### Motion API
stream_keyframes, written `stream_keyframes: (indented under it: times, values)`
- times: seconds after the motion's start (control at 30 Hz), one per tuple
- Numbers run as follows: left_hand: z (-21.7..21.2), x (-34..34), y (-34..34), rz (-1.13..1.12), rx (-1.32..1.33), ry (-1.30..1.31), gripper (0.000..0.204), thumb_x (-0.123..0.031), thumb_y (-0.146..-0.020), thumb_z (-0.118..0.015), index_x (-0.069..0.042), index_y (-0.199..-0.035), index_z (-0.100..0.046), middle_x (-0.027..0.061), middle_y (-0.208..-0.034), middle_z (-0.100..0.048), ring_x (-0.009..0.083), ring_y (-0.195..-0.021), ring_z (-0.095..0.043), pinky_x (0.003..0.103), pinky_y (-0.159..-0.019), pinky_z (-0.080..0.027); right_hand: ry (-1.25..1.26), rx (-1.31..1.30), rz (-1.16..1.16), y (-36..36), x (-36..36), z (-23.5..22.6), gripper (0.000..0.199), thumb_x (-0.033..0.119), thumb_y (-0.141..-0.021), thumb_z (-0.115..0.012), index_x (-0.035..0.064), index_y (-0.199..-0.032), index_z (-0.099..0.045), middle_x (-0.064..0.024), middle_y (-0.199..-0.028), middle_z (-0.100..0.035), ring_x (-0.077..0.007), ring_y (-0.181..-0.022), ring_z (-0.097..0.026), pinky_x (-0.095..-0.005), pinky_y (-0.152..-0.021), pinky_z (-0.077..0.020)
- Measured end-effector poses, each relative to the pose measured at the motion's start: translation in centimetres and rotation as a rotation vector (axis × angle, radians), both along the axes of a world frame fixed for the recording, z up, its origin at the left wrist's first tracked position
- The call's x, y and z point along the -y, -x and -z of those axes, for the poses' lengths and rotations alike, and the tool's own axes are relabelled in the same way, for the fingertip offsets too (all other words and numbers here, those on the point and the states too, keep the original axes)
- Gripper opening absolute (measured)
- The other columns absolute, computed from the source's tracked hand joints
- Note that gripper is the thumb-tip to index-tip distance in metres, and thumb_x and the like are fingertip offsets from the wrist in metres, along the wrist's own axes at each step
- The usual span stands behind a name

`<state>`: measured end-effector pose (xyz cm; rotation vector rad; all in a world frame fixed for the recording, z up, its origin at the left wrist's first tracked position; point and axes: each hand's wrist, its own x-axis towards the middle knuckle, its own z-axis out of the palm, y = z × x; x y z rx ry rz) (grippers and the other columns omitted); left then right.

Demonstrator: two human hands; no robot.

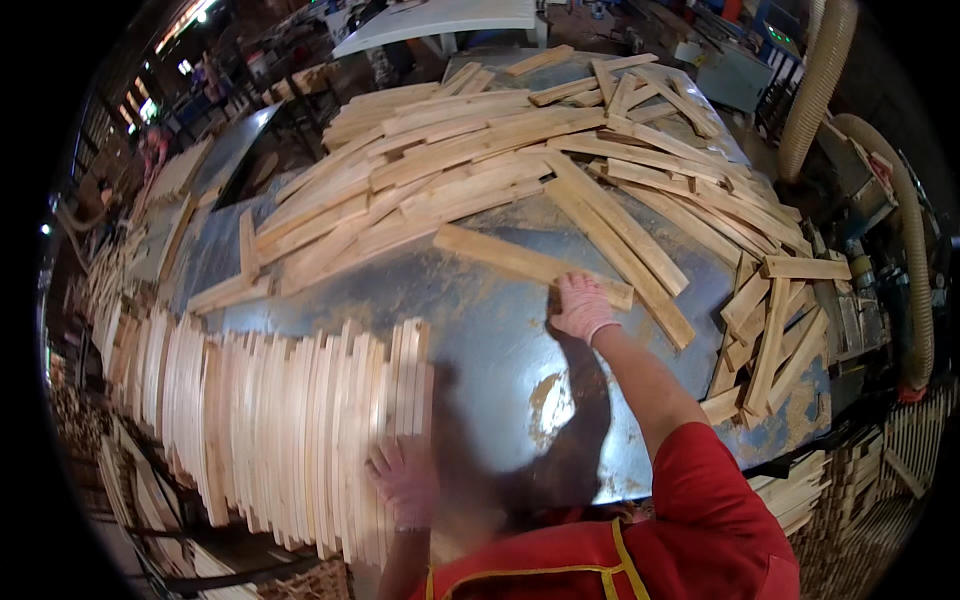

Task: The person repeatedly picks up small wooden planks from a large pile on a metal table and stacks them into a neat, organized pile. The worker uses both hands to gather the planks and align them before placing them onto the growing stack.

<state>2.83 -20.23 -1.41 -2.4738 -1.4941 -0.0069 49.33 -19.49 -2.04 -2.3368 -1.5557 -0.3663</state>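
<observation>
My right hand (582, 306), in a pale pinkish glove, reaches out over the metal tabletop (500, 360). Its fingers curl over the near edge of a single wooden slat (500, 255), close to that slat's right end. Lower down, my left hand (404, 484), gloved alike, lies against the right end of a long row of wooden slats (290, 420) packed side by side. The fingers of this hand look spread, touching the outermost slats. Two longer slats (625, 235) lie slanted just beyond my right hand.
Loose slats (450, 150) are heaped across the far side of the table. More lie crisscrossed in a pile (770, 330) at the right edge. Ribbed hoses (815, 90) hang by machinery there. A white table (440, 22) stands behind; a person (153, 150) is far left.
</observation>
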Motion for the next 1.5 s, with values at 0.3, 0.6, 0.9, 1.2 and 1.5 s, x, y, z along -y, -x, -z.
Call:
stream_keyframes:
  times: [0.3,0.6,0.9,1.2,1.5]
  values:
    - [-2.9,0.0,-19.9,0.247,0.338,0.422,0.081,-0.046,-0.087,-0.078,-0.008,-0.153,-0.049,0.016,-0.157,-0.046,0.0471,-0.15,-0.038,0.064,-0.117,-0.037,0.716,-0.581,-0.431,-6.2,0.1,-5.4,0.064,0.043,-0.086,-0.072,0.0101,-0.14,-0.06,-0.0246,-0.119,-0.071,-0.0418,-0.113,-0.069,-0.0481,-0.102,-0.0536]
    - [0.9,-0.7,-32.2,0.335,0.193,0.339,0.073,-0.057,-0.089,-0.072,-0.011,-0.145,-0.062,0.0141,-0.159,-0.046,0.0405,-0.148,-0.039,0.062,-0.119,-0.033,0.261,-0.438,0.368,-22.2,2.6,-2.2,0.067,0.032,-0.08,-0.075,0.0062,-0.139,-0.057,-0.0267,-0.135,-0.062,-0.0428,-0.128,-0.06,-0.05,-0.108,-0.0505]
    - [2.4,0.0,-26.4,0.311,0.427,0.431,0.045,-0.025,-0.088,-0.073,-0.017,-0.132,-0.07,0.0114,-0.152,-0.047,0.0332,-0.149,-0.038,0.054,-0.117,-0.04,0.306,-0.582,0.362,-10.9,13.1,-1.9,0.096,0.024,-0.079,-0.082,0.0105,-0.164,-0.037,-0.0258,-0.138,-0.061,-0.042,-0.131,-0.059,-0.0479,-0.11,-0.0495]
    - [0.9,8.2,-4.9,-0.318,0.956,0.941,0.08,-0.021,-0.086,-0.073,-0.02,-0.161,-0.044,0.01,-0.167,-0.042,0.0392,-0.144,-0.053,0.046,-0.117,-0.048,-0.064,-1.865,-0.045,19.6,20.6,1.9,0.097,0.003,-0.095,-0.076,0.0079,-0.172,-0.017,-0.0152,-0.153,-0.053,-0.0266,-0.132,-0.057,-0.0385,-0.113,-0.0487]
    - [1.0,12.8,15.3,-0.476,0.915,0.191,0.049,-0.023,-0.099,-0.066,-0.005,-0.145,-0.06,0.0113,-0.125,-0.071,0.0251,-0.105,-0.07,0.04,-0.089,-0.059,0.821,-1.338,-0.356,33.5,11.1,1.4,0.084,0.047,-0.092,-0.082,-0.0008,-0.15,-0.046,-0.019,-0.119,-0.073,-0.0309,-0.108,-0.07,-0.0404,-0.097,-0.0551]
